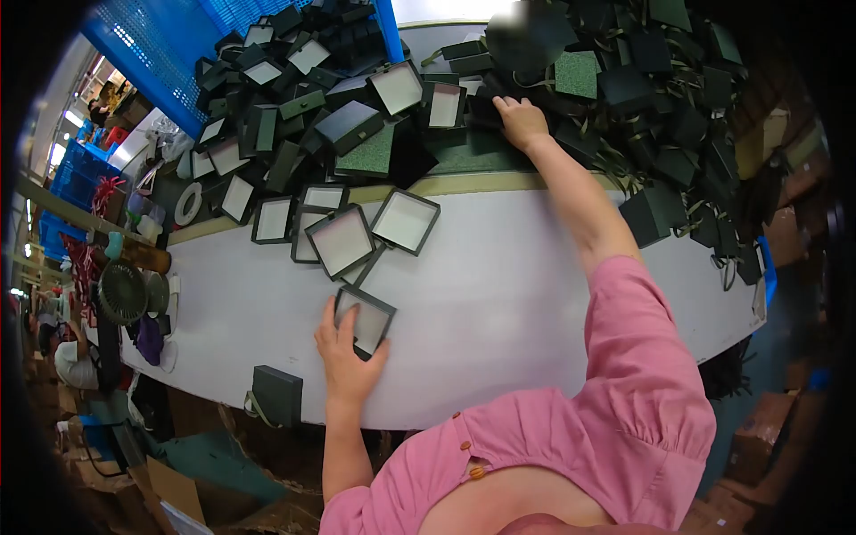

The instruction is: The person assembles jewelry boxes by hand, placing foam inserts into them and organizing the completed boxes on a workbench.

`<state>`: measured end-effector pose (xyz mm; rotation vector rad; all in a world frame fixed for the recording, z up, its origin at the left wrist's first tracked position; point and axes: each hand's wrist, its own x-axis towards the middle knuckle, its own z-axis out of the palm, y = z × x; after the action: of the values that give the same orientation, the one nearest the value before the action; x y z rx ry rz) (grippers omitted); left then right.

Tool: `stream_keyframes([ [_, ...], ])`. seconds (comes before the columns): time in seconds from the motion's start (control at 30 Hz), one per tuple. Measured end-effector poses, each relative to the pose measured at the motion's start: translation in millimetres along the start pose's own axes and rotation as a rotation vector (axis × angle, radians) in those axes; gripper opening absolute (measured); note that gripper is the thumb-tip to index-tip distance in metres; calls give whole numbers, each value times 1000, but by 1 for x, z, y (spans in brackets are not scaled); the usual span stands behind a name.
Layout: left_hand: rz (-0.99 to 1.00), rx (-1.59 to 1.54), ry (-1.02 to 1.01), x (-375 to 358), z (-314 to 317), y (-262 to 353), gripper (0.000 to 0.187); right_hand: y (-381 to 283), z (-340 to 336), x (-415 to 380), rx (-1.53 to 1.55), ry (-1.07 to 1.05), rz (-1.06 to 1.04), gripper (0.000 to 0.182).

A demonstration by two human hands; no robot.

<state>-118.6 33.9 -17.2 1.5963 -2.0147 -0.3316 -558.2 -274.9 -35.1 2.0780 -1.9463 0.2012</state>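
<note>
My left hand [346, 352] rests on a small dark open box with a pale inside [370, 323] on the white table, its fingers over the box's left side and the thumb at its lower edge. Farther off, my right hand [520, 120] reaches to the back of the table, its fingers on a dark box [486, 109] in the pile; the fingertips are partly hard to make out. Just beyond my left hand lie several open trays, one [341, 241] on top of others and one [406, 221] to its right.
A blue crate [156, 67] stands behind the heaped boxes at back left. Dark boxes with ribbons [655, 89] pile up at back right. A closed dark box [277, 395] sits at the near left edge. A fan [123, 292] and tape roll [188, 204] are at left.
</note>
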Motion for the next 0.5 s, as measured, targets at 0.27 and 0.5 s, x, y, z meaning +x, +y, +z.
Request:
stream_keyframes([
  [0.27,135,-242,-244,-20,0,38,80,-6,-56,-108,320,-17,-265,45],
  [0.5,129,-351,-311,-27,9,54,91,-71,-119,-223,699,-95,-244,50],
])
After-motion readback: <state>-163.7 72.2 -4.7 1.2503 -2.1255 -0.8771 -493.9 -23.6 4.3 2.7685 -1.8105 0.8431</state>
